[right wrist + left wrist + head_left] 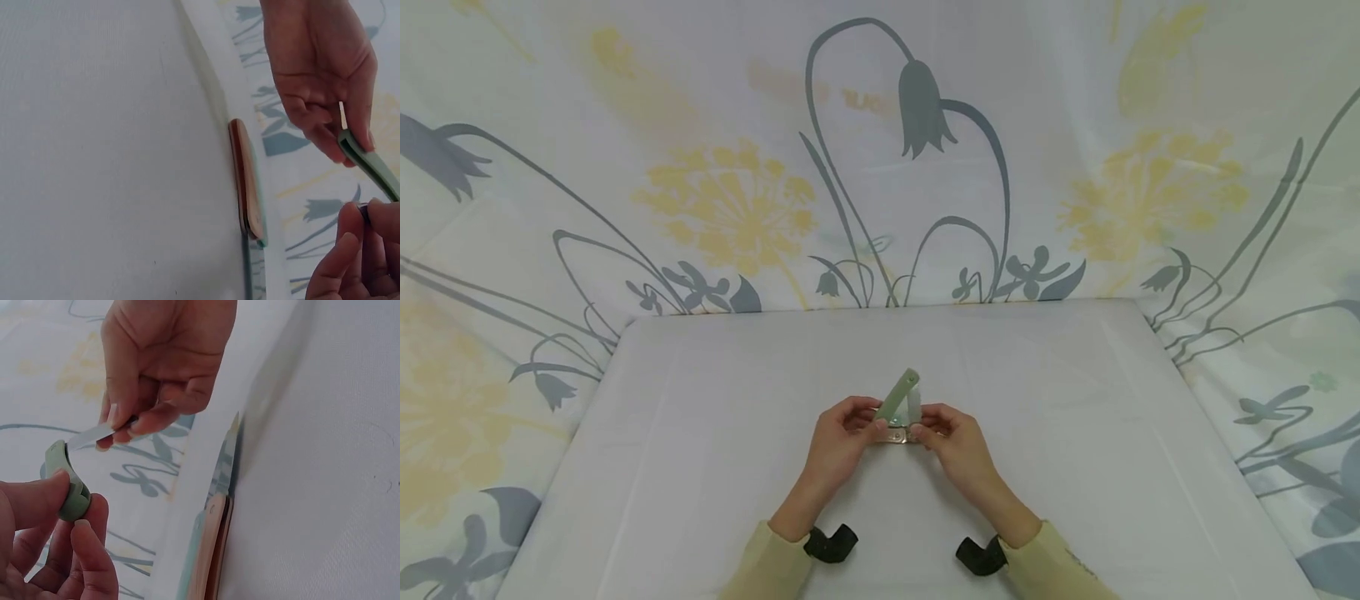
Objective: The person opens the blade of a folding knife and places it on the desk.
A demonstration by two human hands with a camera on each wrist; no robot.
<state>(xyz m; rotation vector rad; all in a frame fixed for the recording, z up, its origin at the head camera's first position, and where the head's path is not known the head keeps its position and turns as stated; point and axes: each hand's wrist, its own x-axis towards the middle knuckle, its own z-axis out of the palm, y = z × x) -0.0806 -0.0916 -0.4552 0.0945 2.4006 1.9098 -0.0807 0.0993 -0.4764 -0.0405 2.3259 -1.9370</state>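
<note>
Both hands hold a folding knife with a green handle (895,398). My left hand (842,437) grips the free end of the handle between thumb and fingers. The thin silvery blade (94,434) stands out at an angle from the far end of the handle, partly unfolded. My right hand (958,442) pinches the blade near its other end, and the fingertips hide that end. Below the hands lies another knife with a light wooden handle (212,550) and its blade (226,459) extended. A mint-green handle-like piece (190,562) lies right alongside it.
The white covered table (715,483) spreads around the hands. Behind and beside it hangs a cloth (1037,83) printed with yellow and grey flowers. A black wrist-worn piece (832,544) shows at the left sleeve, another (979,557) at the right.
</note>
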